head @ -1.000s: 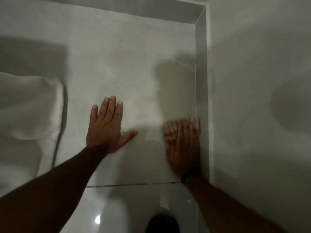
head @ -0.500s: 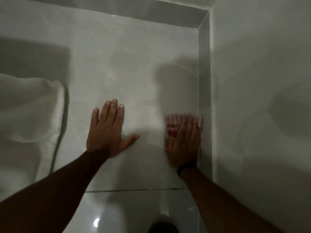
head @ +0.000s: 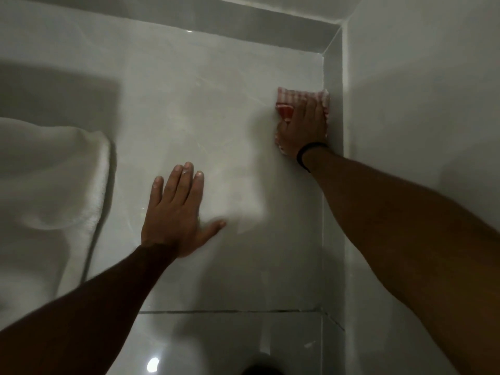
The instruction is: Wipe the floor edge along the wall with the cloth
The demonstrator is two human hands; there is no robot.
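A red-and-white checked cloth (head: 296,96) lies flat on the grey floor tile, right against the skirting tile (head: 333,185) of the right wall. My right hand (head: 303,128) presses down on the cloth, palm flat, covering most of it; a dark band sits on that wrist. My left hand (head: 176,212) rests flat on the floor tile (head: 216,109) with fingers spread, well left of the cloth and nearer to me, holding nothing.
A white fluffy towel or mat (head: 48,190) lies on the floor at the left. The far wall's skirting (head: 216,23) meets the right wall (head: 419,131) in a corner at top right. A grout line (head: 230,311) crosses the floor near me.
My right hand has slid the cloth forward along the right skirting, away from me toward the corner. My left hand stays planted on the tile.
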